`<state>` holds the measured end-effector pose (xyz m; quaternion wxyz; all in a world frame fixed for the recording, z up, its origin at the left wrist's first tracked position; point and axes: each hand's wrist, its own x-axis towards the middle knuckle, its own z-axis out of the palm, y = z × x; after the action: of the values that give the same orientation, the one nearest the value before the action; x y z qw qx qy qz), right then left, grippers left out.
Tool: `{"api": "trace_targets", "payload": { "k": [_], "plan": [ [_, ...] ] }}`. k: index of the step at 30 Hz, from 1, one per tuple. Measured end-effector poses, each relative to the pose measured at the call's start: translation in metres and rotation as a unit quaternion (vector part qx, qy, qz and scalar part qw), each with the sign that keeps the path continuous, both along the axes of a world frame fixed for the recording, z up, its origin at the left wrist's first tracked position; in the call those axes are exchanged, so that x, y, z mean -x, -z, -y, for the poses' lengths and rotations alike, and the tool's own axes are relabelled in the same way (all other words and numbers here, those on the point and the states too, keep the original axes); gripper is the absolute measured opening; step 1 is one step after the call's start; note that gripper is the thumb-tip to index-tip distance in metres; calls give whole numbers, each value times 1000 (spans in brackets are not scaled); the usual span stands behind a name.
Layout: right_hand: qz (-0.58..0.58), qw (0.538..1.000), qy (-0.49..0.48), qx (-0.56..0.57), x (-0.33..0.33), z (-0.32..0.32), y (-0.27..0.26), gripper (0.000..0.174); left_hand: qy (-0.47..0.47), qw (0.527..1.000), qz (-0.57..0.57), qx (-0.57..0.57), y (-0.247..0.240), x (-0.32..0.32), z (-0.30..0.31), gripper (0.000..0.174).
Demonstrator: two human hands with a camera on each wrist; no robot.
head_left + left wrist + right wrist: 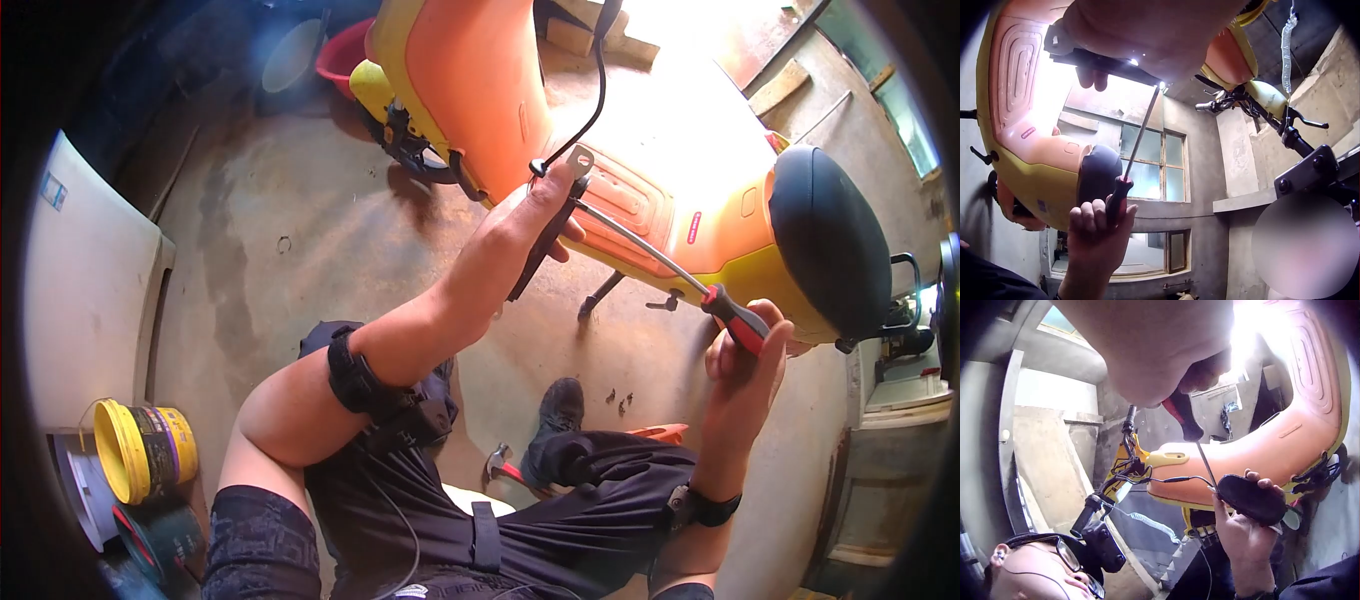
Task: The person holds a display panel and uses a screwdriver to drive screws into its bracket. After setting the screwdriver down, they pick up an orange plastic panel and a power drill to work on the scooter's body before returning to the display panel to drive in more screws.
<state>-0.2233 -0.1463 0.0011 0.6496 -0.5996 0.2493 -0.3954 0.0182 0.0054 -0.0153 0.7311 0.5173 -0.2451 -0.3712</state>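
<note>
My left hand [520,220] holds a flat black oval part [1250,500] up in front of an orange and yellow scooter [470,70]. A metal tab [581,160] with a hole sticks out at the part's end, and a black cable [600,85] runs down to the same spot. My right hand [752,372] grips a screwdriver [738,322] by its red and black handle. Its long shaft slants up to the left, and the tip meets the edge of the black part beside my left fingers. In the left wrist view, my left hand hides much of the part.
On the floor by my shoe [560,405] lies a hammer [496,462], with small dark bits [622,403] farther right. A yellow bucket [122,455] stands at left below a white cabinet [90,280]. Behind the scooter sits a red basin [343,58].
</note>
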Motion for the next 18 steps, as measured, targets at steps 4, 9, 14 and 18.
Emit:
{"api": "trace_targets", "payload": {
  "k": [4, 9, 14, 18],
  "plan": [
    [-20, 998, 35, 53, -7, -2, 1, 45, 5, 1000, 4, -4, 1, 0, 0, 54],
    [34, 995, 67, 61, -23, -20, -6, 40, 3, 1000, 13, -6, 3, -1, 1, 57],
    [-10, 999, -30, 4, -2, -3, -1, 33, 8, 1000, 19, -13, 1, -1, 0, 57],
    [-12, 998, 42, 39, -12, -9, -5, 30, 11, 1000, 13, -13, 8, -2, 2, 57]
  ]
}}
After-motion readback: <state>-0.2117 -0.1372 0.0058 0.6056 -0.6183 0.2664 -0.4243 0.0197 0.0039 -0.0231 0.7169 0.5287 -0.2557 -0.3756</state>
